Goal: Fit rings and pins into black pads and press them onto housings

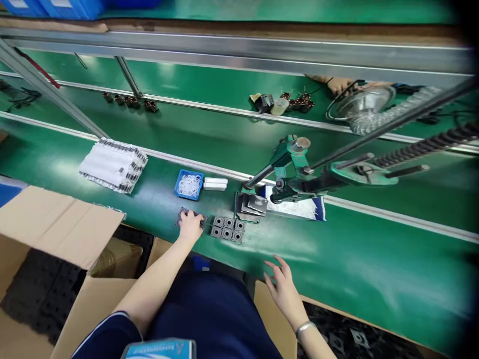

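My left hand (pixel 190 227) is on a group of dark grey square parts (pixel 182 213) on the green bench, thumb and fingers closed about them; the palm hides much of the group. Just to its right lies a neat block of several more square parts with round holes (pixel 226 229). My right hand (pixel 282 289) is over the bench's front edge, fingers apart, holding nothing. A green hand press (pixel 295 169) stands behind the parts, with dark flat plates (pixel 252 204) stacked at its base.
A blue tray of white rings (pixel 189 185) sits beside white blocks (pixel 215 184). Farther left is a stack of white sheets (pixel 113 164). Open cardboard boxes (pixel 60 224) flank the bench front. Across the bench, another person's hand (pixel 340 85) is near a metal lamp-like dish (pixel 368 102).
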Tool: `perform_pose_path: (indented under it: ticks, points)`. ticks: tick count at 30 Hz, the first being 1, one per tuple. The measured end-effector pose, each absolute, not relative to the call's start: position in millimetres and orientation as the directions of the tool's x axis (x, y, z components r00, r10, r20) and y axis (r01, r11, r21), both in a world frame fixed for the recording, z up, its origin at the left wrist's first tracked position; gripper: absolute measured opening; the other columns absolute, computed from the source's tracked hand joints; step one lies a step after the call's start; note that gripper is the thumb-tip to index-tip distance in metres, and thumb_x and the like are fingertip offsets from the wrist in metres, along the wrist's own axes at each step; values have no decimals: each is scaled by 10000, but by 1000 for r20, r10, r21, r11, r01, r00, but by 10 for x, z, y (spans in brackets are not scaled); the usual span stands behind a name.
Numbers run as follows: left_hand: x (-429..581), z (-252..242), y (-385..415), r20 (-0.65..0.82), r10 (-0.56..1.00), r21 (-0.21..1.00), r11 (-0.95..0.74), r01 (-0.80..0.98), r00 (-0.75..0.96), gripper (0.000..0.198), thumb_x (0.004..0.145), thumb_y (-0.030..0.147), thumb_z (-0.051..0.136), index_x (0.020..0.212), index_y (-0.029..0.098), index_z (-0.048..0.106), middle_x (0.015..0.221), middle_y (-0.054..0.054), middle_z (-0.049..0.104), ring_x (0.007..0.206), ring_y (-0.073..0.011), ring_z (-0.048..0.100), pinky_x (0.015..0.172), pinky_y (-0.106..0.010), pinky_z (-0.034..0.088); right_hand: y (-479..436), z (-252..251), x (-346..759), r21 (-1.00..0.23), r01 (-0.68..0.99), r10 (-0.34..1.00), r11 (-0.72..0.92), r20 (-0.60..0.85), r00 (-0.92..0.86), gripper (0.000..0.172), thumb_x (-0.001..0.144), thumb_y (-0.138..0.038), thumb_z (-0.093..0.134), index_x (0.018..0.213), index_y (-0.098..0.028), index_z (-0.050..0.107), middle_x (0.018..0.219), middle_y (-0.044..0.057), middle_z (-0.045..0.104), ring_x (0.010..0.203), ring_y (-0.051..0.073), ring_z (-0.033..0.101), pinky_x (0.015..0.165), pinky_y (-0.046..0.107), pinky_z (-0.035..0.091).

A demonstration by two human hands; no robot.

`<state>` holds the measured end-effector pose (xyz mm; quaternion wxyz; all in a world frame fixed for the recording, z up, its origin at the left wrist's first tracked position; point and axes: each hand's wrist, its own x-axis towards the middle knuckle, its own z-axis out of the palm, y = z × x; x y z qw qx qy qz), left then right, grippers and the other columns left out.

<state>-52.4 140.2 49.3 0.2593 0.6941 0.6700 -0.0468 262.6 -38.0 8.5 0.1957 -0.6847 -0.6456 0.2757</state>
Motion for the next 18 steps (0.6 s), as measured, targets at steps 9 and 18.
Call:
perform_pose_path:
  ticks: [9, 18]
  points:
    - [-360, 377, 1453, -480, 865, 292, 4, 956, 143, 381, 931, 315, 624, 1286, 190, 557, 1379, -111, 517, 1231, -297, 532, 996, -535, 485, -418, 89, 2629, -613, 782, 986, -111, -168, 7, 268, 984, -316, 415, 1184, -196, 546, 1379, 171, 421, 973, 235, 676, 796, 393, 625]
    - [-1118, 539, 1795, -455, 861, 499, 34, 866, 228, 314, 970, 338, 576, 1239, 179, 595, 1203, -91, 652, 1051, -221, 653, 935, -459, 544, -270, 110, 2519, -597, 801, 989, -47, -138, -45, 251, 983, -284, 411, 1160, -198, 567, 1349, 156, 461, 1159, 276, 613, 960, 437, 567]
